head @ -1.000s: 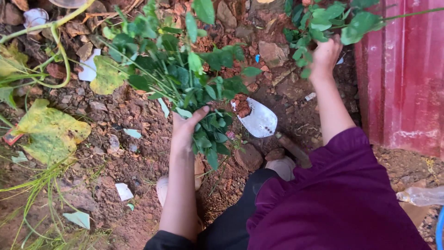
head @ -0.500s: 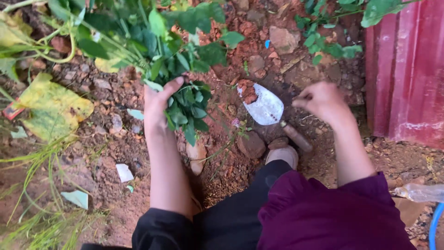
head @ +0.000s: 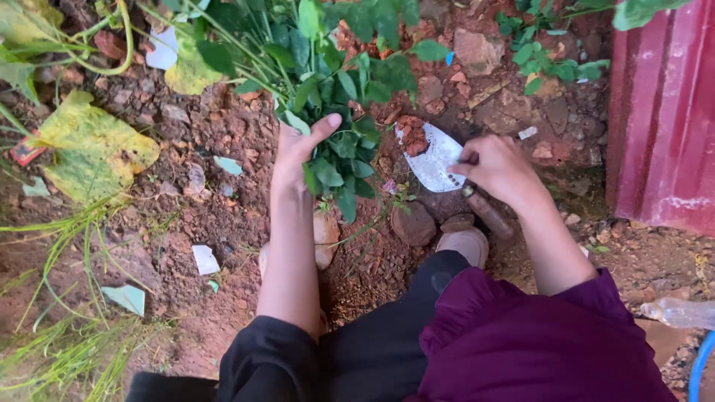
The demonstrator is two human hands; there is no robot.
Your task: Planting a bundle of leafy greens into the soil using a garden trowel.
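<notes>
Green leafy stems (head: 328,152) of a plant hang low over the red dirt ground (head: 223,216), and the left hand (head: 298,149) has its fingers wrapped around a bunch of them, with the thumb sticking out to the side. Just to the right of the bunch lies a small metal trowel (head: 436,160) on the dirt. Its shiny blade has a lump of red soil (head: 412,135) on the far end. The right hand (head: 499,170) is on the trowel where the blade meets the brown handle (head: 488,212), with the fingers curled in close together around it. A rock (head: 413,223) sits in the dirt just below the blade, near the tip of a light shoe (head: 465,244). A big yellow leaf (head: 93,149) lies far off to the left, with bits of white litter (head: 205,259) and thin grass (head: 67,350) close by. A red metal wall (head: 659,112) stands on the right side. A clear plastic bottle (head: 678,313) lies by the purple sleeve (head: 536,342).
</notes>
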